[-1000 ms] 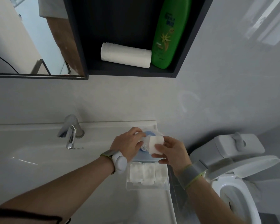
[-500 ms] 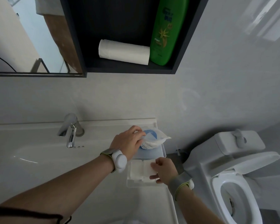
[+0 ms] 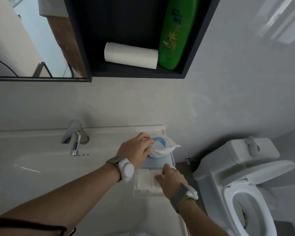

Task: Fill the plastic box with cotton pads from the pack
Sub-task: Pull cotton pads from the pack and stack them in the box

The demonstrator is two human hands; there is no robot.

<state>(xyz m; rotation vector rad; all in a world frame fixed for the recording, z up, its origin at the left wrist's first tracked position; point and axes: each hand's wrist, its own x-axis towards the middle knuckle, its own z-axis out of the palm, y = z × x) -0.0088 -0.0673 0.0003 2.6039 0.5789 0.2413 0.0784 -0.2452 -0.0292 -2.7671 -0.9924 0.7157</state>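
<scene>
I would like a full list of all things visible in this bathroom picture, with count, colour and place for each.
cotton pads: several, white, inside the plastic box
plastic box: one, clear, on the sink ledge at its right end
pack: one, white and blue, just behind the box, on the pale blue lid
lid: one, pale blue, behind the box
faucet: one, chrome, at the back of the sink
sink: one, white, left
paper roll: one, white, lying on the dark shelf
bottle: one, green, right of the roll
shelf: one, dark, on the wall
mirror: one, upper left
toilet: one, white, right
left hand: holds the pack
right hand: presses the pads in the box
</scene>
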